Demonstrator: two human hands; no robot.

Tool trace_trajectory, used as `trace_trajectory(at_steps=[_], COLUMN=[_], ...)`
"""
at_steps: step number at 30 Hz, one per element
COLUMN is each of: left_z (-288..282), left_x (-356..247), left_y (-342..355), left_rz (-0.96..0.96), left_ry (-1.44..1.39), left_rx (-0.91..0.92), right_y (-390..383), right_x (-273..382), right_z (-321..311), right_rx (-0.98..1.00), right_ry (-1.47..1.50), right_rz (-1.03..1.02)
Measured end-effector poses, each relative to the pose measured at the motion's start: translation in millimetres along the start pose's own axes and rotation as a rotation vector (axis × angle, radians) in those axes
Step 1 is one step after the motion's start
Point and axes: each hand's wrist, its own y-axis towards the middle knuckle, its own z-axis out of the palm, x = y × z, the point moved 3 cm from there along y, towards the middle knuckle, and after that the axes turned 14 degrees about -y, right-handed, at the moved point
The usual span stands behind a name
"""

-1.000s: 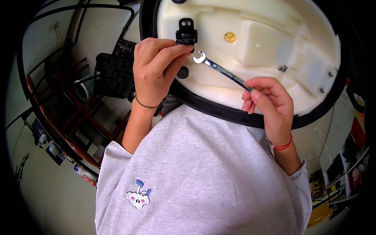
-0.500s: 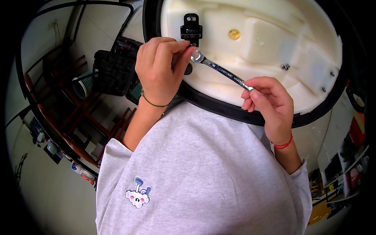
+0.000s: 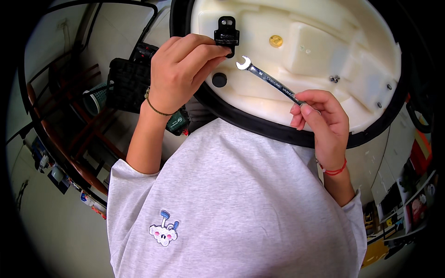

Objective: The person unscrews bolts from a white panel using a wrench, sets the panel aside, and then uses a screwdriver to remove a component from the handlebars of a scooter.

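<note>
A black metal hinge bracket (image 3: 226,33) stands on the off-white underside of a moulded plastic seat base (image 3: 259,88). At the bracket's near end, my left hand (image 3: 178,69) has its thumb and fingertips pinched together; whatever lies between them is hidden. My right hand (image 3: 324,118) grips a chrome combination wrench (image 3: 273,84) by one end, thumb on top. The wrench's open jaw points up and left, a little to the right of the bracket and apart from it. A round black rubber pad (image 3: 219,79) sits below my left fingers.
Several small nuts (image 3: 334,78) lie in a cluster on the seat base, with two studs (image 3: 389,86) near its right edge. A round gold sticker (image 3: 276,41) is in the middle. A black rim (image 3: 278,132) borders it. At left stand a black tool case (image 3: 125,83) and dark chairs (image 3: 79,134).
The wrench has drawn slightly right, away from the bracket, and its open jaw now shows more plainly. My left hand has shifted left and up, its fingertips still at the bracket's end.
</note>
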Motion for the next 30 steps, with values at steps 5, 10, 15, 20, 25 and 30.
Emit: trace_trajectory(at_steps=[5, 10, 15, 20, 25, 30], left_z=[7, 21, 12, 4, 8, 11], left_x=[-12, -23, -25, -13, -16, -16], left_y=[-2, -14, -19, -37, -30, -29], left_rz=[-0.077, -0.263, -0.39, -0.467, -0.457, -0.459], left_ry=[-0.01, -0.023, -0.176, -0.311, -0.295, -0.294], left_rx=[-0.069, -0.229, -0.356, -0.395, -0.362, -0.365], right_y=[-2, -3, -6, -1, 2, 1], right_x=[-2, -3, -12, -11, -11, -10], right_z=[5, 17, 19, 28, 32, 40], right_rx=[0.003, 0.014, 0.039, 0.046, 0.013, 0.05], right_ry=[-0.017, -0.084, -0.089, -0.042, -0.012, 0.014], right_rz=[0.021, -0.002, -0.025, 0.006, 0.0, 0.063])
